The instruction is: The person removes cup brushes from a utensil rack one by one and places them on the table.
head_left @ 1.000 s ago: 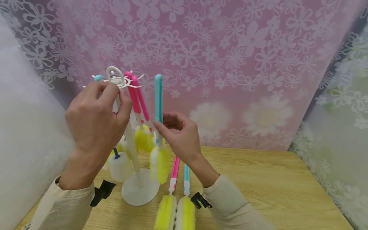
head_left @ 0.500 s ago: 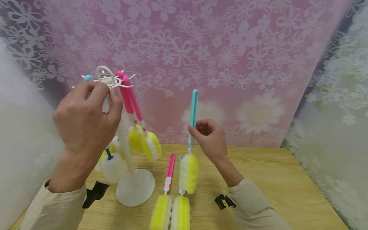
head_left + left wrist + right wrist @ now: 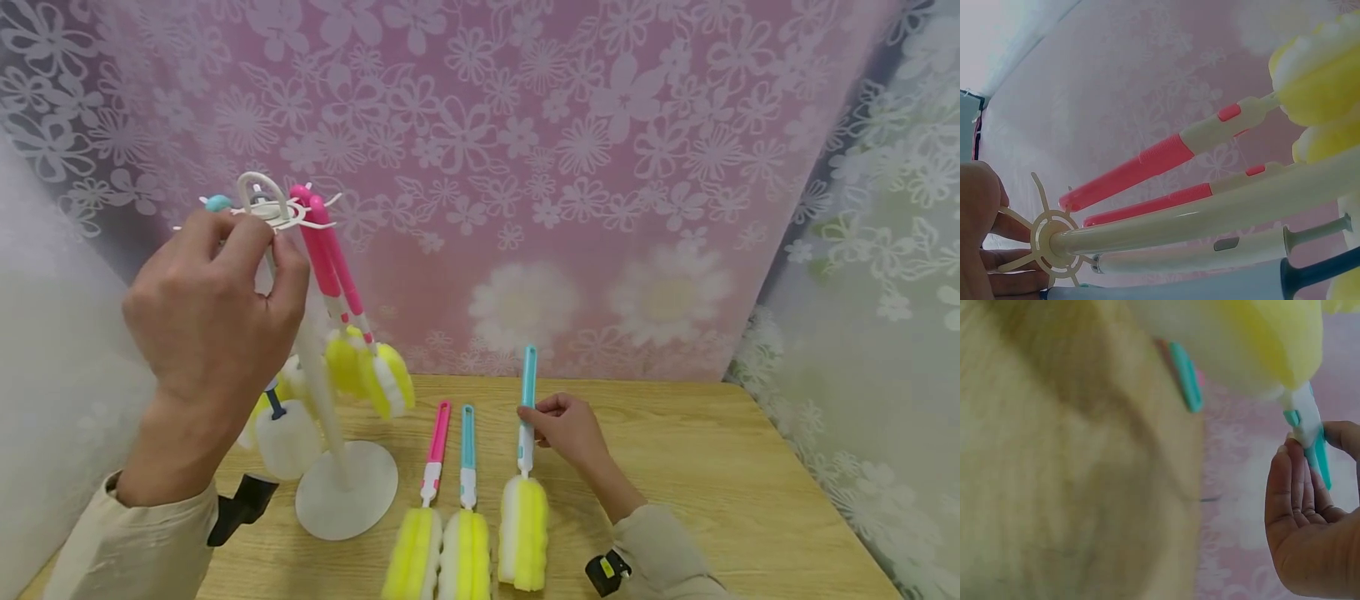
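In the head view my left hand [image 3: 213,308] grips the hooked top ring of a white rack stand [image 3: 347,492]. The left wrist view shows its fingers [image 3: 1013,257] among the ring's prongs [image 3: 1040,240]. Off the rack hang several brushes, including pink-handled sponge brushes [image 3: 341,275] and a white-headed one [image 3: 288,440]. Farther right, my right hand [image 3: 573,433] pinches the handle of a teal-handled sponge brush [image 3: 523,533] between thumb and fingers. That brush is low over the table, its yellow-and-white head toward me; I cannot tell whether it touches the wood.
A pink-handled sponge brush [image 3: 414,550] and another teal-handled brush [image 3: 467,550] lie side by side on the wooden table [image 3: 675,500], left of the held one. A pink flowered cloth [image 3: 525,167] closes off the back.
My right hand has carried the teal-handled sponge brush from beside the rack to the right and down toward the table. My left hand keeps its grip on the rack.
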The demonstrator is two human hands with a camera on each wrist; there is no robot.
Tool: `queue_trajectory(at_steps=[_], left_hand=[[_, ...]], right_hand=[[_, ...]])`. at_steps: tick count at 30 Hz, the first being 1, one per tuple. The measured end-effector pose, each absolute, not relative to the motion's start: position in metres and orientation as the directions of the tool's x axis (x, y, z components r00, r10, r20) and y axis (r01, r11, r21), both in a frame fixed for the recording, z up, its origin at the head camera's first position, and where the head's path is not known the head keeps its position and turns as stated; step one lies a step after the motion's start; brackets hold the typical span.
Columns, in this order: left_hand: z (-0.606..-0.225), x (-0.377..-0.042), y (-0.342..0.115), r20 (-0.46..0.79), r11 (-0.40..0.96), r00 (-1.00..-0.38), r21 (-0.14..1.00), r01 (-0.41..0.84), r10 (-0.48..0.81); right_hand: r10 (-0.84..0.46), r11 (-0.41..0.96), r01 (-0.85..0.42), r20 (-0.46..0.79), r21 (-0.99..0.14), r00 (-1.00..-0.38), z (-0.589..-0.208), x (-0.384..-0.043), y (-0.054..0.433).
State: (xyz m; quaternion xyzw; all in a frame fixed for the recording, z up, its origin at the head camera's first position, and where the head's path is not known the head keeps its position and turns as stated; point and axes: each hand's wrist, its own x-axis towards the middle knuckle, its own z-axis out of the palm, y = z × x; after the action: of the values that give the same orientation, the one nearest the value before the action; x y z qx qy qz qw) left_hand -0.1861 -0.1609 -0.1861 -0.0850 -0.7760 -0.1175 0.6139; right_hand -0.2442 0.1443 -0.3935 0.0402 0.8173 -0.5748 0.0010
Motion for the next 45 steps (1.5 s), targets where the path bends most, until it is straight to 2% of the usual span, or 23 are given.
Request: queue_trajectory(at_steps=[6, 20, 27, 35, 45], left_hand=[[-0.186, -0.186, -0.161, 0.969, 0.959, -0.249, 0.073, 0.272, -0.003], [-0.186, -0.186, -0.162, 0.973, 0.958, -0.232, 0.074, 0.275, -0.009], [-0.186, -0.186, -0.162, 0.97, 0.958, -0.242, 0.076, 0.277, -0.007], [-0.186, -0.185, -0.162, 0.972, 0.957, -0.234, 0.075, 0.279, -0.007], [-0.187, -0.186, -0.163, 0.974, 0.958, -0.224, 0.052, 0.281, 0.013]], right_hand=[[0.065, 0.383, 0.145, -0.131, -0.912, -0.989, -0.422, -0.244, 0.147], [-0.009, 0.404, 0.167, -0.187, -0.899, -0.982, -0.45, -0.245, 0.133], [-0.015, 0.396, 0.152, -0.172, -0.906, -0.985, -0.452, -0.246, 0.129], [-0.011, 0.442, 0.134, -0.154, -0.887, -0.988, -0.453, -0.246, 0.126], [-0.065, 0.53, 0.058, -0.109, -0.846, -0.992, -0.449, -0.243, 0.13]])
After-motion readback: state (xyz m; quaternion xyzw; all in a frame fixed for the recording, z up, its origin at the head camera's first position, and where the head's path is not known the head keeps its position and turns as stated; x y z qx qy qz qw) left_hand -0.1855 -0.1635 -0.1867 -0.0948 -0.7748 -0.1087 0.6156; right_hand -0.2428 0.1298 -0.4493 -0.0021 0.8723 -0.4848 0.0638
